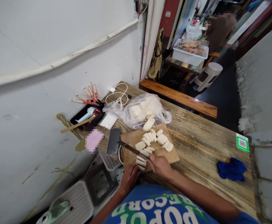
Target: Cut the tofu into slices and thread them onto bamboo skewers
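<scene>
My right hand (161, 166) is closed around the handle of a kitchen knife (132, 148), whose dark blade points to the upper left across the cutting board (173, 155). Under and beside the blade lies a row of pale white food slices (140, 162). Curled fingers of my left hand (129, 178) press against the near end of that row, at the board's front edge; the fingertips are partly hidden. More cut slices (162, 139) spread over the far half of the board. One uncut pale piece (149, 124) rests at the far edge, against a clear plastic bag (159, 107) holding more pieces.
Left of the board are a phone (113, 141), a white cable (117, 92) and a dark tray (78, 116) with chopsticks. A blue cloth (231, 169) lies on the table's right side. Beyond stand a wooden bench (180, 98), a stool (209, 74) and a seated person.
</scene>
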Motion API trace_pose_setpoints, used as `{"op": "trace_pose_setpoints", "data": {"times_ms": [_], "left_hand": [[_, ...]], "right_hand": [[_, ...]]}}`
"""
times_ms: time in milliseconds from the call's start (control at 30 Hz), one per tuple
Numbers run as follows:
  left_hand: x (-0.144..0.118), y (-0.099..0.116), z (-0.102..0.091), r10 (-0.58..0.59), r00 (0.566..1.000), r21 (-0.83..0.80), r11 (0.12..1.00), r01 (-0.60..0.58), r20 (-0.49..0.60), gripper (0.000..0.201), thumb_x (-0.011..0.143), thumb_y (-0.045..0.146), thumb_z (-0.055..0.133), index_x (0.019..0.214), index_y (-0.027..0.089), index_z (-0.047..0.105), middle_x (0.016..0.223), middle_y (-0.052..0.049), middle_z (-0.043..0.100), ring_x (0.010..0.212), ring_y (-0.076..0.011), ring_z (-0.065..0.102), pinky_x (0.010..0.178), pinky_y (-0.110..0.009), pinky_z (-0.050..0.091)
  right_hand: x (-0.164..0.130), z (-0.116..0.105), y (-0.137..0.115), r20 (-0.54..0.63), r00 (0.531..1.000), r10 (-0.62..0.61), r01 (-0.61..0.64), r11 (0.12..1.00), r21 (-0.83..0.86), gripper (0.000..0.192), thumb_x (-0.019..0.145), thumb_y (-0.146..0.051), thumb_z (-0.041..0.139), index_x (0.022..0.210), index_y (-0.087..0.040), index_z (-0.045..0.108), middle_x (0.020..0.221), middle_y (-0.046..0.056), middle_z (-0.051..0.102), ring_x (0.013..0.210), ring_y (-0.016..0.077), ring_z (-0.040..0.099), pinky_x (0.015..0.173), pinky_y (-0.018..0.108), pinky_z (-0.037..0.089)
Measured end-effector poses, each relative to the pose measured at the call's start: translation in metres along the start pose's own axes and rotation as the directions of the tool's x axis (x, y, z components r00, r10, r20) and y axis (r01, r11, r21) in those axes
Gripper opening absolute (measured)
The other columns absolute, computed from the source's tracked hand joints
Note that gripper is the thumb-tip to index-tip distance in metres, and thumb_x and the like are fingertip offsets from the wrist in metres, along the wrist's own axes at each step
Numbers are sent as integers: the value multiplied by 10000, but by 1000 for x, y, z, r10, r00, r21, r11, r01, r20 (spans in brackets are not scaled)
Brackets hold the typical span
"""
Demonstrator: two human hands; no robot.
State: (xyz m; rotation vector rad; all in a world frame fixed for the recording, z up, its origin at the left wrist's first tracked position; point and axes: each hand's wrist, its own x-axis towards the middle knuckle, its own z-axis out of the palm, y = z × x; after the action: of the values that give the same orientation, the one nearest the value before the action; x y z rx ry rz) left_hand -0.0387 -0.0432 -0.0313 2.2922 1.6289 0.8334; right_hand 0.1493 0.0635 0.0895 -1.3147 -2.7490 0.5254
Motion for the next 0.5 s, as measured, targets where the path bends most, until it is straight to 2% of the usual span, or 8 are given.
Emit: {"op": "trace_pose_setpoints", "data": {"times_ms": [167, 233, 333, 433, 500], "left_hand": [[9, -3, -4, 62, 997, 73, 995, -65, 36, 232, 831, 192, 484, 1042, 172, 579, 1057, -104, 597, 1025, -214, 534, 853, -382, 478], [8, -6, -4, 94, 995, 60, 994, -96, 47, 206, 829, 179, 486, 1007, 181, 589, 1045, -84, 600, 1003, -206, 541, 846, -380, 482], [6, -8, -4, 70, 997, 46, 996, -72, 43, 219, 820, 210, 502, 1024, 178, 575, 1044, -88, 594, 983, -209, 554, 823, -363, 499], [4, -5, 0, 55, 998, 61, 997, -57, 37, 274, 804, 263, 527, 1062, 172, 548, 1062, -119, 579, 993, -235, 557, 810, -361, 514], [4, -4, 3, 34, 999, 89, 995, -37, 38, 257, 820, 266, 501, 1061, 183, 535, 1068, -119, 570, 986, -237, 561, 812, -370, 518]], "right_hand": [[-42, -15, 44, -111, 981, 158, -158, 987, 7, 357, 950, -337, 266, 774, -158, 521, 602, 26, 607, 518, 142, 577, 491, 219, 337], [-66, -12, 59, -152, 957, 247, -247, 969, 15, 375, 951, -369, 259, 779, -157, 515, 566, 19, 593, 473, 136, 564, 463, 216, 323], [-104, -1, 76, -201, 909, 364, -367, 930, 24, 388, 950, -395, 248, 813, -149, 515, 544, 22, 587, 448, 147, 567, 439, 220, 312], [-137, 12, 88, -195, 822, 535, -549, 836, -19, 390, 937, -426, 256, 825, -158, 515, 542, 34, 591, 453, 181, 577, 420, 237, 282], [-153, 20, 95, -143, 723, 675, -689, 719, -90, 362, 927, -434, 280, 829, -175, 513, 548, 34, 596, 465, 195, 580, 415, 244, 251]]}}
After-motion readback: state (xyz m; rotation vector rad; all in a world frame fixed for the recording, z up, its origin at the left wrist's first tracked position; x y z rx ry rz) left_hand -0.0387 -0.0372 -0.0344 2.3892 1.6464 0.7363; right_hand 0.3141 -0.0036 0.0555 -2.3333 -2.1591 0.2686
